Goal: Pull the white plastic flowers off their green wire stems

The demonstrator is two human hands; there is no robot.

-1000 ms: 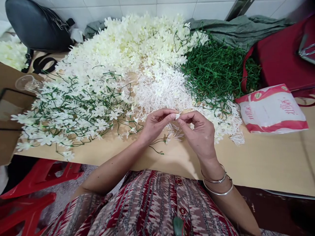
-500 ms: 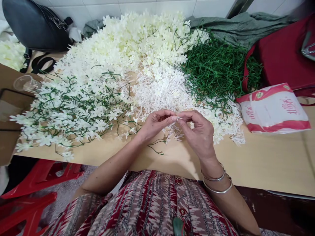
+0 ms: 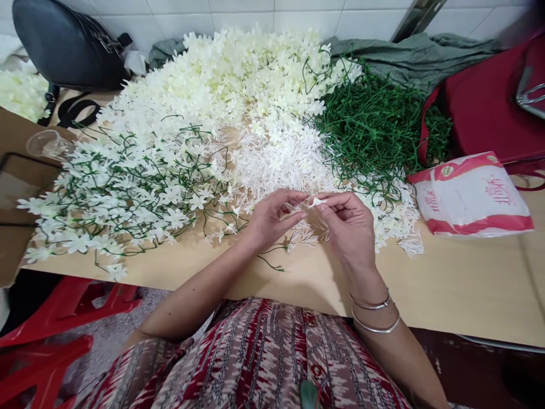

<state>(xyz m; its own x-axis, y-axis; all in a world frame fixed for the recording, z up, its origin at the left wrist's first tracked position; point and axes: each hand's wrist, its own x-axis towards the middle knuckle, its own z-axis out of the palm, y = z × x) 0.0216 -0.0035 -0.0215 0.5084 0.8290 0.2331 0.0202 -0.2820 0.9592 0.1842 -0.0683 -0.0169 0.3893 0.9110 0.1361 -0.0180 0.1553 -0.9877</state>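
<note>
Over the near part of the table, my two hands meet at the fingertips. My right hand point(image 3: 347, 224) is closed, pinching a small white artificial flower point(image 3: 316, 201) between thumb and forefinger. Beside it, my left hand point(image 3: 275, 218) has curved fingers, with a gap between thumb and forefinger; its forefinger tip is close to the flower, and contact is unclear. Behind the hands lies a pile of thin white stamens point(image 3: 279, 156). Below them a green stem point(image 3: 272, 264) rests on the table.
White flowers with green stems point(image 3: 140, 182) spread at the left, and loose cream flowers point(image 3: 238, 68) are heaped behind. Green stems point(image 3: 378, 122) pile up at the right, near a red-and-white packet point(image 3: 470, 193) and a red bag point(image 3: 489, 108). A black bag point(image 3: 63, 45) stands back left.
My left thumb and forefinger have parted from their pinch. The white flower now shows at my right fingertips, where only a thin white piece was visible before.
</note>
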